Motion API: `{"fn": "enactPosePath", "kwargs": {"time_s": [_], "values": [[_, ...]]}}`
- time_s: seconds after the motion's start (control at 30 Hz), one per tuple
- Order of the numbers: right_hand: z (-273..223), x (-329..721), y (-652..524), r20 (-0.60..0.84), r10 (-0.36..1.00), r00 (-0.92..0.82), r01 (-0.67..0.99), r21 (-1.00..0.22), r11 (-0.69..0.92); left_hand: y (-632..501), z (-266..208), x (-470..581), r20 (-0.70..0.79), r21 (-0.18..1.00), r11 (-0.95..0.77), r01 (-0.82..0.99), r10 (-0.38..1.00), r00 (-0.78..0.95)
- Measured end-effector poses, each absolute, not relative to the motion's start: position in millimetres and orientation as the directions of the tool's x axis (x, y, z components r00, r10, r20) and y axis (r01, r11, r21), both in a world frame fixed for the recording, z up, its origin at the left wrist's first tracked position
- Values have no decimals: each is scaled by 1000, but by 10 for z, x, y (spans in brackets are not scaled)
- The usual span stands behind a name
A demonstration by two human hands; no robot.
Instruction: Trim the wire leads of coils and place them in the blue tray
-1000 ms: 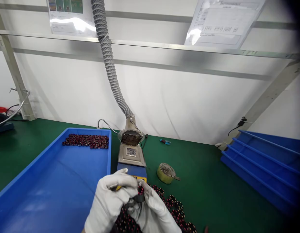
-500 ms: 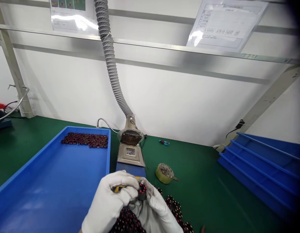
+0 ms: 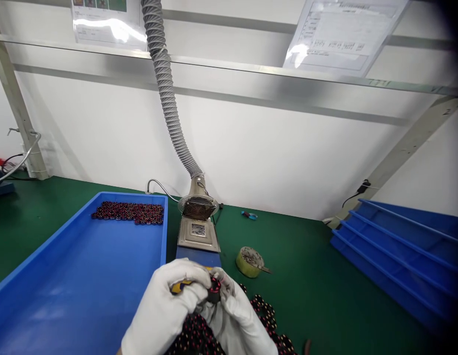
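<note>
White gloves cover both hands, which meet at the front edge of the bench. A small black ring-shaped part with red spots inside (image 3: 214, 290) is pinched between them. My left hand (image 3: 173, 293) has its fingers closed on the ring's left side. My right hand (image 3: 238, 305) grips it from the right with thumb and fingertips, some of them hidden. Below the hands lies a heap of similar black parts with red and pale dots (image 3: 196, 337), and more rings (image 3: 264, 311) spread to the right. A yellow and dark blue surface shows behind my left fingers.
A blue tray (image 3: 84, 276) on the left holds rows of ring parts (image 3: 129, 212). Ahead stands a metal-plated station (image 3: 198, 234) under a grey hose (image 3: 168, 93). A round tin (image 3: 249, 261), small cutters (image 3: 249, 215) and stacked blue trays (image 3: 395, 251) are rightward.
The whole view has shifted slightly. Both hands stay together on the ring part, with only small finger movement and a slight turn of the part.
</note>
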State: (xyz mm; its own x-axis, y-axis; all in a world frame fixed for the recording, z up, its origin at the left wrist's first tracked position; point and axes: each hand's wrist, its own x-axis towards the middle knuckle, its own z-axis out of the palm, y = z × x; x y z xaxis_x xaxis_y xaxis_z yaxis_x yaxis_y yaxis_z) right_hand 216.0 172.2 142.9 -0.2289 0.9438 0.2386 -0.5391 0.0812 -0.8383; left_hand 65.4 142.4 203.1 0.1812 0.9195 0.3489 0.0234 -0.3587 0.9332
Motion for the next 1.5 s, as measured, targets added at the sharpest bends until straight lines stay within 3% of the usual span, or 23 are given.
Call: {"fn": "enactPosePath", "kwargs": {"time_s": [0.13,0.27,0.43,0.5,0.57,0.63,0.7,0.8,0.87,0.97,1.03,1.13,1.2,1.3,1.4,1.5], "values": [[1333,2153,1898,194,945,-263,-539,-842,23,1429,1993,673,402,912,-411,6,895,196],[1266,2109,1928,200,961,-189,-546,-835,67,1406,1965,702,439,898,-431,-83,884,162],[1292,2112,1864,247,969,-28,-514,-834,198,1361,1920,631,466,855,-486,-180,873,-144],[1344,2100,1781,308,948,79,-473,-825,308,1398,1914,586,383,900,-417,-129,896,-224],[1393,2072,1674,481,846,229,-297,-793,532,1463,1920,596,256,955,-270,-124,960,-116],[1417,2050,1579,735,619,276,31,-650,759,1519,1923,684,151,972,-129,-198,983,102],[1414,2045,1524,905,400,146,304,-426,852,1539,1905,825,115,934,-37,-356,973,199],[1390,2039,1511,964,265,9,462,-239,854,1519,1836,1000,82,838,-20,-545,993,90],[1385,2009,1516,967,243,72,491,-247,835,1504,1794,1012,109,796,-102,-596,994,-24],[1396,1947,1511,930,252,268,473,-355,806,1514,1802,888,154,735,-244,-632,969,-194],[1398,1928,1502,907,272,322,446,-399,801,1531,1854,797,149,796,-221,-563,974,-172],[1384,1943,1498,917,272,291,433,-379,818,1534,1911,763,119,941,-114,-318,993,-4],[1375,1955,1503,943,253,215,455,-326,829,1520,1891,786,137,961,-140,-240,990,-28],[1375,1938,1512,964,207,167,486,-263,833,1499,1820,781,201,933,-250,-259,959,-202],[1367,1907,1511,946,238,220,459,-315,830,1490,1826,720,224,867,-339,-366,920,-322],[1334,1932,1504,939,262,224,440,-338,832,1481,1918,732,146,895,-187,-405,981,-130]]}}
